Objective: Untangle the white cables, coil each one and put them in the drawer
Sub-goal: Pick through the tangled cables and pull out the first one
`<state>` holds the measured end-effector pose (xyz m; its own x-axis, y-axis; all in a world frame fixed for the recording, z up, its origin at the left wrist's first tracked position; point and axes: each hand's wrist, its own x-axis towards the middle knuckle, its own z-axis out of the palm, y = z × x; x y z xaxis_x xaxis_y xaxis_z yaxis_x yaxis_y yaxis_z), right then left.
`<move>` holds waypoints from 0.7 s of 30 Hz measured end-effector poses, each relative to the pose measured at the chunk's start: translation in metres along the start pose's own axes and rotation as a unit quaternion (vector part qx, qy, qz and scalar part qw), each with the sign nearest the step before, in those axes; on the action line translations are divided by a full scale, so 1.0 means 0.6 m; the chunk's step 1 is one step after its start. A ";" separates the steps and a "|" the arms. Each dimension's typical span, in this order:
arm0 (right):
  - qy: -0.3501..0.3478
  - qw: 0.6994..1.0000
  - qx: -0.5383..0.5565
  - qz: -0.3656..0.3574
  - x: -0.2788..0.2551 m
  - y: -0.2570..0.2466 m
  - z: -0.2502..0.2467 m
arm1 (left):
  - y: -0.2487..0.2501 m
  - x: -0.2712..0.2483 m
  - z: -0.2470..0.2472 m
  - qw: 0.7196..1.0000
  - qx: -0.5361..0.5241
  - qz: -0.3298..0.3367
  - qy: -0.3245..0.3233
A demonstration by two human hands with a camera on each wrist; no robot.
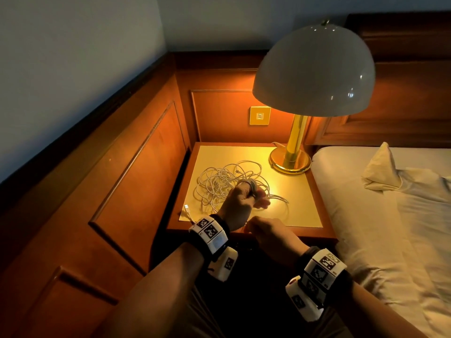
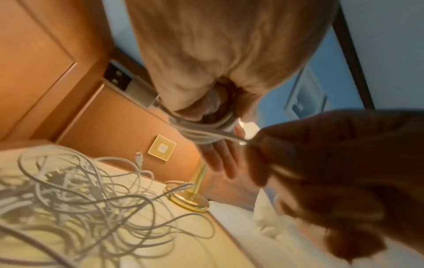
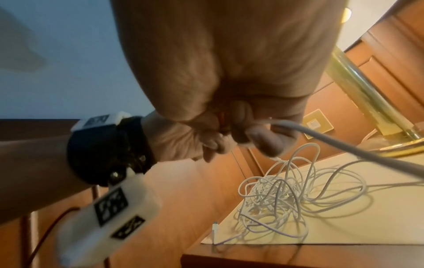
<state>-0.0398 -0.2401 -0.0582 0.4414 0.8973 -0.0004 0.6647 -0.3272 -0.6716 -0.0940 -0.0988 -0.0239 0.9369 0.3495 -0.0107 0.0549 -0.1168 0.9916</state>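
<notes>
A tangle of white cables (image 1: 219, 184) (image 2: 69, 199) (image 3: 282, 199) lies on the nightstand top (image 1: 300, 191). Just above its near right side is my left hand (image 1: 253, 196) (image 2: 215, 156). Several turns of one white cable (image 1: 250, 184) (image 2: 201, 130) are wound round its straight fingers, and the thumb pins them, with a USB plug (image 2: 128, 81) sticking out beside it. My right hand (image 1: 251, 225) (image 3: 252, 134) hovers over the front edge and pinches the same cable's free run (image 3: 344, 146) between curled fingers. No drawer is visible.
A brass lamp (image 1: 290, 159) with a white dome shade stands at the back right of the nightstand. The bed (image 1: 390, 215) with white sheets lies to the right. Wood panelling closes the left and back. A loose plug (image 1: 186, 207) lies near the front left corner.
</notes>
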 end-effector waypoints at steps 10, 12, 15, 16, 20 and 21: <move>0.156 0.980 -0.041 -0.117 0.008 0.007 -0.066 | -0.018 -0.022 -0.045 0.974 0.042 -0.131 -0.180; 0.170 0.975 -0.016 -0.139 0.012 0.005 -0.069 | -0.015 -0.029 -0.045 0.965 -0.044 -0.166 -0.197; 0.199 0.970 0.043 -0.132 0.018 -0.002 -0.060 | -0.010 -0.043 -0.043 0.946 -0.175 -0.162 -0.219; 0.204 0.969 0.047 -0.130 0.019 -0.006 -0.054 | -0.007 -0.046 -0.042 0.940 -0.210 -0.152 -0.222; 0.175 0.970 0.113 -0.128 0.015 -0.018 -0.030 | 0.000 -0.055 -0.036 0.912 -0.332 -0.150 -0.189; 0.170 0.969 0.134 -0.123 0.014 -0.020 -0.027 | -0.001 -0.056 -0.036 0.911 -0.343 -0.152 -0.174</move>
<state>-0.0345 -0.2336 -0.0385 0.4931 0.7742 0.3969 0.6147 0.0127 -0.7886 -0.1332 -0.0903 -0.0212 0.9738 -0.0613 -0.2190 0.2128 0.5852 0.7825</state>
